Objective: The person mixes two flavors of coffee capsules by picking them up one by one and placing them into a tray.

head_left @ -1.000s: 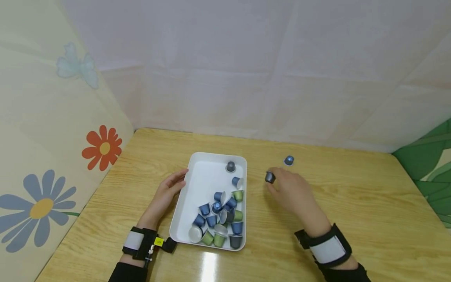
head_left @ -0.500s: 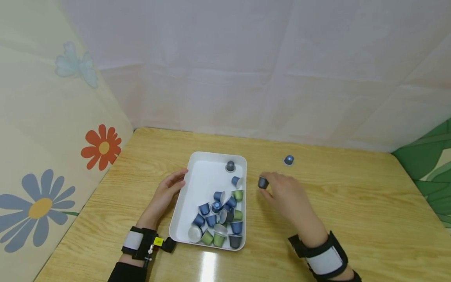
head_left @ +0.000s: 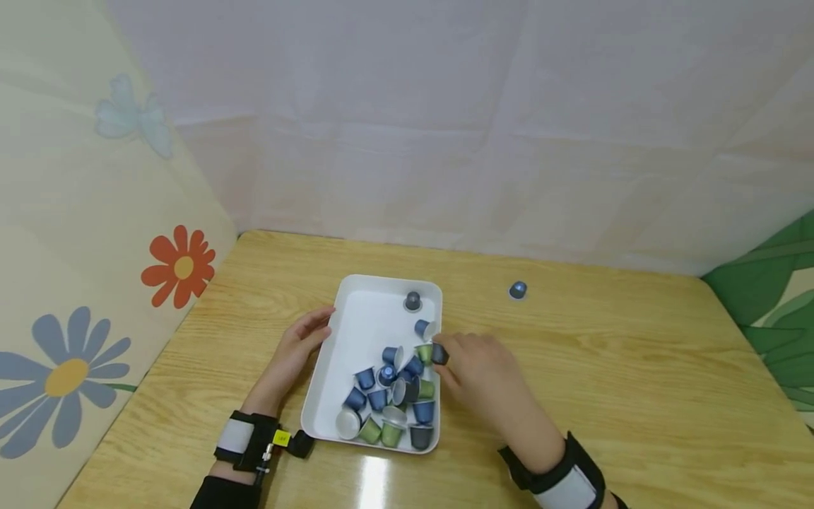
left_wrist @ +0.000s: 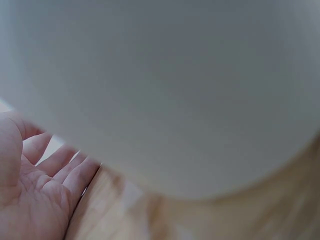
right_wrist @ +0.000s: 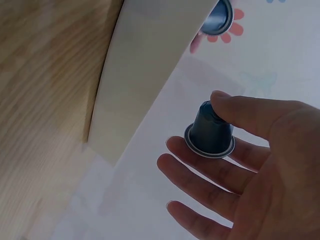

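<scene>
In the head view a white tray [head_left: 364, 318] holds several coffee capsules in blue, green, grey and silver, mostly heaped at its near right. My right hand [head_left: 486, 378] pinches a dark coffee capsule [head_left: 439, 354] at the tray's right rim. The right wrist view shows the thumb on the base of this capsule [right_wrist: 212, 131] and fingers under its silver-rimmed lid. My left hand [head_left: 294, 353] rests its fingertips against the tray's left side. Its palm [left_wrist: 40, 195] appears beside the tray wall [left_wrist: 175, 90], fingers loosely bent.
A blue capsule [head_left: 518, 290] stands on the wooden table [head_left: 610, 353] to the right of the tray. A grey capsule [head_left: 413, 301] stands in the tray's far right corner. Pale cloth [head_left: 407, 141] hangs behind the table, and a flower-printed sheet [head_left: 76, 212] stands at left.
My right hand has carried the dark capsule left and nearer, from the table beside the tray to its right rim. My left hand stays at the tray's left side.
</scene>
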Available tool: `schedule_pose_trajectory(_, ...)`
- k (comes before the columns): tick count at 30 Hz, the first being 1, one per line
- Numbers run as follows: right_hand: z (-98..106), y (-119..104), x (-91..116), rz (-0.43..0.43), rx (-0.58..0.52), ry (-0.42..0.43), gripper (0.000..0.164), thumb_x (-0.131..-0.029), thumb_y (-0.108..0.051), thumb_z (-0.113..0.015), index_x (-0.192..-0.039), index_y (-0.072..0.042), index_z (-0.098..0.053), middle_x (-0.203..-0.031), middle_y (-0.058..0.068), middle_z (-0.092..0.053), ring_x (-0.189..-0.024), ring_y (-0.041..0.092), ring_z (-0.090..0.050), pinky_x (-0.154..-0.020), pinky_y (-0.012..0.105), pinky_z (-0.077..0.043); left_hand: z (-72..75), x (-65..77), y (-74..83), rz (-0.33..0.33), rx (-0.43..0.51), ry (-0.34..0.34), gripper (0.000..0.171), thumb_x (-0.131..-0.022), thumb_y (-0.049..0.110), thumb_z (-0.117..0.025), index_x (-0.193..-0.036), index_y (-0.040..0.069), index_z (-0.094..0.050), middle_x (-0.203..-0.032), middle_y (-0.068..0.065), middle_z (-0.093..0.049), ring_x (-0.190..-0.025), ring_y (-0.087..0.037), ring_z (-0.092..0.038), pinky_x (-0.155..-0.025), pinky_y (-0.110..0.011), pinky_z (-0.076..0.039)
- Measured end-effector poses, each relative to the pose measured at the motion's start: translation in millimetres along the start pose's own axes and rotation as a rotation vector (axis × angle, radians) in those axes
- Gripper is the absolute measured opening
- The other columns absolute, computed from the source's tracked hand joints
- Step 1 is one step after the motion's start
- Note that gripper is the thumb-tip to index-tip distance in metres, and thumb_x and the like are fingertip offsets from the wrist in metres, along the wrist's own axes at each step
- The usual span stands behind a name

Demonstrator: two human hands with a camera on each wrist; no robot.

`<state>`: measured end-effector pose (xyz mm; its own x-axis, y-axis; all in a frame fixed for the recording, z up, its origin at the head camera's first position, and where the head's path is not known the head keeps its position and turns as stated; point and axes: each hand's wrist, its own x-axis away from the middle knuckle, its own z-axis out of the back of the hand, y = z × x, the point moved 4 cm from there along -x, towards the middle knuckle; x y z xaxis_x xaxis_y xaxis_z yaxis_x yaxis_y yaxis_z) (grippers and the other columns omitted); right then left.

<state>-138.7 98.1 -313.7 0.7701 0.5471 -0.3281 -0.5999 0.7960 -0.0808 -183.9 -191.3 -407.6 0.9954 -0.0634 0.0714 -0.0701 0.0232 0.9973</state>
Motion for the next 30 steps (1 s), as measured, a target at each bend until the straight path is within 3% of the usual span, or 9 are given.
schedule_pose_trajectory(7, -4.8, -22.3, 3.0, 0.112, 0.026, 0.022, 0.039, -0.082, -0.026, -0.081, -0.115, -0.009, -0.068, -0.106, 0.006, -0.071, -0.098, 0.025, -0.066, -0.088, 0.045, -0.052, 0.0, 2.1, 2.5, -0.047, 0.045, -0.033, 0.047, -0.102, 0.006, -0.051, -0.147, -0.004, -0.040, -0.151, -0.022, -0.040, -0.138, -0.032, -0.039, -0.096, -0.017, -0.044)
schedule_pose_trajectory(13, -10.4, -36.7, 7.5, 0.184, 0.043, 0.000, 0.038, -0.085, -0.030, -0.079, -0.115, -0.011, -0.068, -0.105, 0.004, -0.069, -0.099, 0.023, -0.064, -0.090, 0.042, -0.051, -0.9, 2.2, 3.5, -0.048, 0.044, -0.038, 0.049, -0.102, 0.006, -0.051, -0.148, -0.003, -0.038, -0.153, -0.020, -0.038, -0.140, -0.032, -0.038, -0.097, -0.016, -0.043)
schedule_pose_trajectory(22, -15.3, -52.2, 10.1, 0.229, 0.031, -0.020, 0.037, -0.085, -0.032, -0.078, -0.115, -0.012, -0.069, -0.105, 0.002, -0.069, -0.099, 0.020, -0.064, -0.088, 0.041, -0.052, -1.4, 0.8, 2.2, -0.050, 0.045, -0.051, 0.051, -0.100, 0.005, -0.054, -0.148, -0.005, -0.038, -0.153, -0.021, -0.038, -0.139, -0.033, -0.038, -0.096, -0.016, -0.043)
schedule_pose_trajectory(30, -20.7, -57.1, 12.5, 0.263, 0.028, 0.002, 0.037, -0.084, -0.029, -0.079, -0.115, -0.012, -0.068, -0.104, 0.001, -0.069, -0.097, 0.019, -0.063, -0.087, 0.038, -0.051, -1.7, 1.4, 2.2, -0.037, -0.010, -0.082, 0.059, -0.097, 0.004, -0.060, -0.150, -0.004, -0.035, -0.154, -0.021, -0.037, -0.139, -0.035, -0.038, -0.094, -0.018, -0.044)
